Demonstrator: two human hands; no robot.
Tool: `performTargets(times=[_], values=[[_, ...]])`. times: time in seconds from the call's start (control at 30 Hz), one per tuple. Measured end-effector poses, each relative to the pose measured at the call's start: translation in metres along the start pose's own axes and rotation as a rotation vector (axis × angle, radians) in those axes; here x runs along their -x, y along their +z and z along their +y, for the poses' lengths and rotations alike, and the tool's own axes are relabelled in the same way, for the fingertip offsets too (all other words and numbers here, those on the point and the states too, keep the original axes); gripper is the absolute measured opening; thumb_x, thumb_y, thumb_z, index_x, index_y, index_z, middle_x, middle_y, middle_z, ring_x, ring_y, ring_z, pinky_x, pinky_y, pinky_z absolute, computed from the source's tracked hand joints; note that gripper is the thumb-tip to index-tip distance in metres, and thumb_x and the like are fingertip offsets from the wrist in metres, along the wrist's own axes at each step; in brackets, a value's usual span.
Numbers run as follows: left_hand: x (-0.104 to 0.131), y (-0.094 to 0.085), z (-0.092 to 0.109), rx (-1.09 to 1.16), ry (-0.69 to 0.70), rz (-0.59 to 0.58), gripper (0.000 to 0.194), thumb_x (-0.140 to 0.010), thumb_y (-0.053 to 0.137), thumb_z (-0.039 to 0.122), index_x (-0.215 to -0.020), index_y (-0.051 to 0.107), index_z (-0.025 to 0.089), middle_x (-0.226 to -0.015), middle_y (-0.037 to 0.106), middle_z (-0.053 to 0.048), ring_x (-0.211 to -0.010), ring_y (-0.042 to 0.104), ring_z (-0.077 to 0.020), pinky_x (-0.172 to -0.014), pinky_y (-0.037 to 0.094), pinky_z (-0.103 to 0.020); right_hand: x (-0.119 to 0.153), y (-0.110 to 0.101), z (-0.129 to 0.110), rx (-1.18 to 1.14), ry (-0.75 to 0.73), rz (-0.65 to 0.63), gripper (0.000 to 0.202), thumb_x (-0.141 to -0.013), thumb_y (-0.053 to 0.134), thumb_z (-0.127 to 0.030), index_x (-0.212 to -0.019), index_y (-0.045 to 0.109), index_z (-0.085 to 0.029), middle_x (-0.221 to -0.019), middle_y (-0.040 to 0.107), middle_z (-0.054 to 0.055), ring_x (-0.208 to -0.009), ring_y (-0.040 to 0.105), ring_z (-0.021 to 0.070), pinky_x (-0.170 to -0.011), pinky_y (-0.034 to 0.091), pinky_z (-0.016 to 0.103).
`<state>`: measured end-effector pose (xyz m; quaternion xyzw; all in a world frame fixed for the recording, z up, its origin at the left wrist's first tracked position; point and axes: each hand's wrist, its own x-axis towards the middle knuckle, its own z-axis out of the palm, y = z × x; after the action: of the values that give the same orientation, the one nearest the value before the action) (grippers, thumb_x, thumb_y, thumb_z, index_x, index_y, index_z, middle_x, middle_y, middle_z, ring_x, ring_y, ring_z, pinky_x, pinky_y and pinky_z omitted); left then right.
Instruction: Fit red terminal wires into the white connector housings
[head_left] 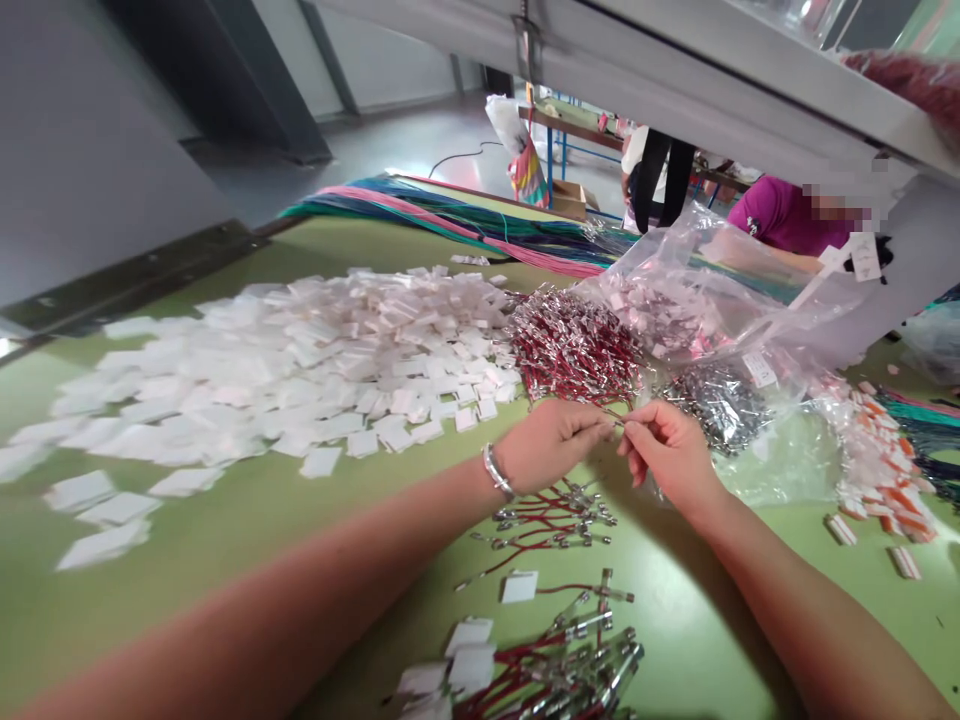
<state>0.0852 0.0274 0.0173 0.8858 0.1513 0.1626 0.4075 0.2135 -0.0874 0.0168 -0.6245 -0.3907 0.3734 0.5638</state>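
My left hand (559,440), with a silver bracelet at the wrist, pinches one end of a thin dark red wire lead (616,416). My right hand (666,448) pinches the other end, its fingertips almost touching the left ones. Just beyond both hands lies a heap of red wires with metal ends (574,345). Below them on the green table (675,620) is a row of red wire leads (555,520). Nearer still, one lead has a white square piece (519,587), and a bundle of leads with glassy metal-ended parts (585,655) lies at the front.
White square pieces (300,350) cover the left side. A clear plastic bag (795,440) with metal parts (720,400) is at right, beside orange and white pieces (892,480). Long coloured wires (465,220) run along the back. A person in purple (787,215) sits beyond.
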Motion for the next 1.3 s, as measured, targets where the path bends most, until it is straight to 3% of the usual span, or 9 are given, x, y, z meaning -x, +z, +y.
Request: performTargets(times=[0.2,0.5,0.6,0.73,0.83,0.93,1.03,1.17,1.3], values=[[0.001,0.0,-0.001,-0.118,0.04,0.021,0.033,-0.091,0.039,0.029,-0.073,0.064,0.017,-0.066,0.06,0.001,-0.062,0.051,-0.0094,-0.061,0.035,-0.021,0.007,0.009,-0.004,0.054,-0.024,0.054,0.011,-0.077,0.057,-0.03,-0.076,0.054,-0.02,-0.058,0.059,-0.006,-0.039,0.05,0.0059,-0.037,0.044,0.019],[0.007,-0.009,-0.012,-0.384,0.344,-0.049,0.035,-0.094,0.031,0.027,-0.086,0.063,0.018,-0.072,0.064,-0.002,-0.067,0.055,-0.0116,-0.066,0.039,-0.024,0.005,0.003,-0.01,-0.099,0.151,-0.143,0.011,-0.076,0.055,-0.03,-0.074,0.052,-0.021,-0.054,0.06,-0.005,-0.036,0.047,0.0057,-0.035,0.04,0.02],[0.006,-0.009,-0.008,-0.436,0.303,-0.079,0.033,-0.094,0.033,0.025,-0.085,0.063,0.018,-0.073,0.064,-0.002,-0.067,0.055,-0.0121,-0.066,0.038,-0.024,0.003,0.004,-0.008,-0.069,0.149,-0.137,0.012,-0.077,0.054,-0.032,-0.075,0.051,-0.021,-0.058,0.062,-0.004,-0.036,0.046,0.0063,-0.033,0.038,0.02],[0.002,-0.014,0.003,-0.542,0.121,-0.194,0.029,-0.093,0.038,0.025,-0.085,0.064,0.016,-0.082,0.064,-0.005,-0.075,0.057,-0.0148,-0.069,0.041,-0.027,0.001,0.0,-0.005,0.177,0.09,-0.133,0.011,-0.078,0.052,-0.031,-0.075,0.053,-0.021,-0.057,0.059,-0.005,-0.035,0.043,0.0056,-0.034,0.036,0.019],[0.002,-0.027,0.009,-0.483,0.157,-0.348,0.021,-0.089,0.051,0.029,-0.099,0.064,0.016,-0.093,0.066,-0.007,-0.087,0.059,-0.0167,-0.079,0.044,-0.028,-0.001,-0.005,0.001,0.325,0.05,-0.13,0.014,-0.081,0.052,-0.033,-0.078,0.057,-0.021,-0.06,0.061,-0.004,-0.037,0.043,0.0066,-0.037,0.037,0.02],[0.007,-0.042,0.015,-0.471,0.178,-0.345,0.039,-0.083,0.061,0.036,-0.116,0.057,0.017,-0.111,0.063,-0.01,-0.101,0.057,-0.02,-0.091,0.043,-0.032,-0.001,-0.007,0.006,0.318,0.029,-0.121,0.02,-0.081,0.053,-0.039,-0.084,0.058,-0.02,-0.066,0.063,-0.001,-0.043,0.046,0.0086,-0.039,0.039,0.021],[0.017,-0.047,0.019,-0.502,0.105,-0.373,0.059,-0.076,0.066,0.044,-0.126,0.049,0.016,-0.124,0.057,-0.013,-0.111,0.052,-0.0237,-0.097,0.04,-0.036,0.0,-0.011,0.004,0.323,0.005,-0.122,0.028,-0.08,0.054,-0.043,-0.095,0.059,-0.02,-0.076,0.067,0.003,-0.049,0.05,0.0104,-0.041,0.04,0.022],[0.038,-0.034,0.015,-0.552,-0.005,-0.373,0.095,-0.068,0.071,0.051,-0.142,0.026,0.012,-0.142,0.038,-0.019,-0.128,0.038,-0.0303,-0.107,0.029,-0.045,-0.003,-0.025,-0.006,0.496,-0.029,-0.203,0.029,-0.08,0.054,-0.042,-0.096,0.063,-0.019,-0.076,0.069,0.004,-0.049,0.05,0.0104,-0.047,0.041,0.024],[0.06,-0.016,0.012,-0.54,-0.043,-0.327,0.105,-0.07,0.07,0.049,-0.148,0.005,0.022,-0.151,0.023,-0.014,-0.137,0.023,-0.0314,-0.11,0.02,-0.053,-0.006,-0.037,-0.012,0.539,-0.073,-0.263,0.028,-0.081,0.052,-0.042,-0.095,0.064,-0.02,-0.075,0.068,0.003,-0.053,0.053,0.0116,-0.049,0.041,0.024]])
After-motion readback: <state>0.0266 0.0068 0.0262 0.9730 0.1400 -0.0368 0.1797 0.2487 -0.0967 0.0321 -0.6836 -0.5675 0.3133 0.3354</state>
